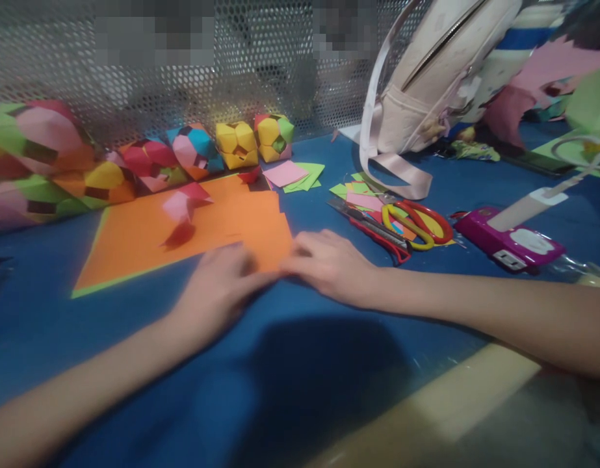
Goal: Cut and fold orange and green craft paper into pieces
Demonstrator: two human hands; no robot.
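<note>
An orange sheet of paper (265, 224) lies in front of me, its near edge between my hands. My left hand (214, 279), somewhat blurred, has its fingers curled onto that edge and its thumb stretched to the right. From the other side my right hand (331, 266) pinches the sheet's near right corner, the fingertips almost meeting the left thumb. Under and left of this sheet spreads more orange paper (119, 240) with a green edge. On it rests a small pink and red folded paper piece (182, 208), blurred.
Several folded paper balls (195, 153) line the perforated metal panel (260, 84). Small paper squares (294, 174) lie before them. To the right are a cutter (372, 231), scissors (417, 224), a purple power strip (511, 240) and a light backpack (417, 91) on the blue surface (221, 390).
</note>
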